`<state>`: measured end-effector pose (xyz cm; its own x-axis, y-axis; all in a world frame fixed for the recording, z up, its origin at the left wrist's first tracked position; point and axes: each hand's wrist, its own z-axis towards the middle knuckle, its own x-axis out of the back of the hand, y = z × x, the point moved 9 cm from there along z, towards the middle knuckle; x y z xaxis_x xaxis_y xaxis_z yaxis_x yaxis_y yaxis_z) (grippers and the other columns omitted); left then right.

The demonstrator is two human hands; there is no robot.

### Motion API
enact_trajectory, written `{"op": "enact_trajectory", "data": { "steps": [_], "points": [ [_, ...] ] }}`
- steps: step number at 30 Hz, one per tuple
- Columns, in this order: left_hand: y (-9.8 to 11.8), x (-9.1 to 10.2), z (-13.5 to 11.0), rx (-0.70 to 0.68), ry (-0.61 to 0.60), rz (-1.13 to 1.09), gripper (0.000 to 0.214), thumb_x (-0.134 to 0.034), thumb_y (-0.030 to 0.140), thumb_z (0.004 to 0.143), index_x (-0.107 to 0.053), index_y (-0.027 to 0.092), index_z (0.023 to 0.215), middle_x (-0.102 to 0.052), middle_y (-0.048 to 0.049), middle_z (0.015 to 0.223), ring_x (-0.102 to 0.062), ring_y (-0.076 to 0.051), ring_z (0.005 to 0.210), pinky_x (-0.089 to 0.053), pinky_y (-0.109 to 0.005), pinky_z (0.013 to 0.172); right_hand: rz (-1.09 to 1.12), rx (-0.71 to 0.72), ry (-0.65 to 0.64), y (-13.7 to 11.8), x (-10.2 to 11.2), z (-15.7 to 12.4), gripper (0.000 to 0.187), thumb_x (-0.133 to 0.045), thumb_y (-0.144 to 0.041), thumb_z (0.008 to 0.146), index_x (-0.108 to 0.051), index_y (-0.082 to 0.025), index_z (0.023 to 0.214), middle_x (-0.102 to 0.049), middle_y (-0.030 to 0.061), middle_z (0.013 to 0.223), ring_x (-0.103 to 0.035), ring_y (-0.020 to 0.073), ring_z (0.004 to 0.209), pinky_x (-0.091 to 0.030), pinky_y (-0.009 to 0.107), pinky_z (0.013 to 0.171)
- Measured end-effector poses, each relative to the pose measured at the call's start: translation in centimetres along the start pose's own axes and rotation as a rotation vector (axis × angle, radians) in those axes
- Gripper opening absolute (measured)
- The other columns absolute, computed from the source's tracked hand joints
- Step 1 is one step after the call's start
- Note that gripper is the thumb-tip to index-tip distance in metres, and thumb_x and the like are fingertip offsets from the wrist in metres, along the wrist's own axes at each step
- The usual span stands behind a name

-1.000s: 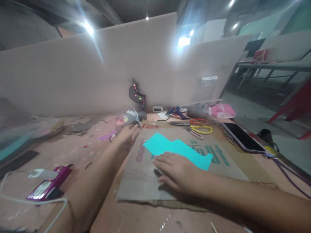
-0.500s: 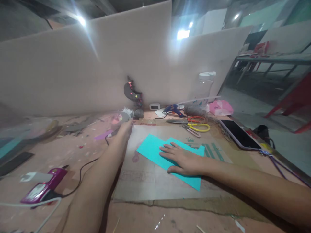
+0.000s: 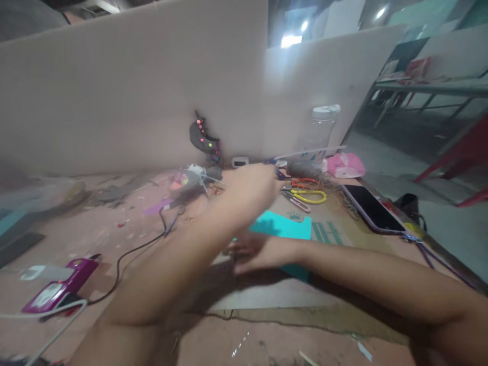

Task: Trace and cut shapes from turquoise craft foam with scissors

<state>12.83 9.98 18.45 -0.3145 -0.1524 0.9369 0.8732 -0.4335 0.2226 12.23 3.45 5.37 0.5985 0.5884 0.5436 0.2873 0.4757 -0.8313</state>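
Head camera: A person's two bare hands cross a crowded counter (image 3: 213,335), with a turquoise sheet (image 3: 285,225) between the two arms. The right hand (image 3: 263,252) lies over the sheet, its fingers outstretched and unclenched, pointing to nine o'clock (they are in shadow and a little blurred). From those fingers, the broad part of the sheet shows at two o'clock and a lower corner at four; whether the fingertips press on it cannot be told.

At the right hand's twelve o'clock is the left hand (image 3: 255,190), its back to the camera and blurred. Its fingers are hidden, so their grip cannot be told; the sheet lies at their five o'clock. Just beside that hand, a partly covered blue tool (image 3: 281,174) shows at two o'clock and yellow-handled scissors (image 3: 310,197) at three.

Beneath the sheet is printed cardboard (image 3: 331,231). A phone (image 3: 371,208) lies at the right hand's two o'clock, and a dark crescent ornament (image 3: 202,140) with coloured beads stands at the left hand's ten.
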Motion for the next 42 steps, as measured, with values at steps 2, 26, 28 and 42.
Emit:
{"op": "enact_trajectory", "data": {
  "steps": [2,26,28,42],
  "points": [
    [7.0,0.1,1.6,-0.255,-0.013,0.045,0.034,-0.058,0.042,0.097,-0.076,0.013,0.102,-0.076,-0.0133,0.101,-0.070,-0.029,0.102,-0.049,-0.042,0.083,0.295,0.004,-0.223,-1.9,-4.3,0.9,0.059,-0.083,-0.040,0.078,-0.067,-0.021,0.131,-0.075,0.0079,0.123,-0.070,0.0199,0.113,-0.054,0.035,0.103],
    [-11.8,-11.7,-7.3,-0.012,-0.334,-0.071,0.094,-0.088,0.053,0.060,-0.056,0.019,0.142,-0.053,-0.0184,0.149,-0.051,-0.040,0.134,-0.043,-0.045,0.108,-0.546,-0.212,0.297,8.6,9.5,-8.2,0.068,-0.070,-0.042,0.088,-0.047,-0.011,0.145,-0.052,0.0217,0.149,-0.049,0.0347,0.139,-0.041,0.055,0.113],
    [-12.1,-11.9,-8.2,0.027,-0.377,-0.031,0.094,-0.085,0.057,0.063,-0.052,0.023,0.145,-0.054,-0.0166,0.147,-0.050,-0.040,0.134,-0.041,-0.046,0.108,-0.601,-0.208,0.310,10.0,10.0,-8.4,0.071,-0.071,-0.045,0.087,-0.047,-0.010,0.144,-0.051,0.0230,0.149,-0.047,0.0362,0.140,-0.040,0.056,0.114],
    [-12.2,-11.6,-7.9,-0.039,-0.402,0.058,0.090,-0.080,0.057,0.072,-0.048,0.018,0.146,-0.054,-0.0160,0.141,-0.051,-0.038,0.129,-0.043,-0.048,0.105,-0.744,-0.127,0.351,11.2,11.0,-8.6,0.046,-0.066,-0.040,0.092,-0.058,-0.019,0.132,-0.063,0.0157,0.138,-0.057,0.0345,0.131,-0.047,0.053,0.109]
  ]
}}
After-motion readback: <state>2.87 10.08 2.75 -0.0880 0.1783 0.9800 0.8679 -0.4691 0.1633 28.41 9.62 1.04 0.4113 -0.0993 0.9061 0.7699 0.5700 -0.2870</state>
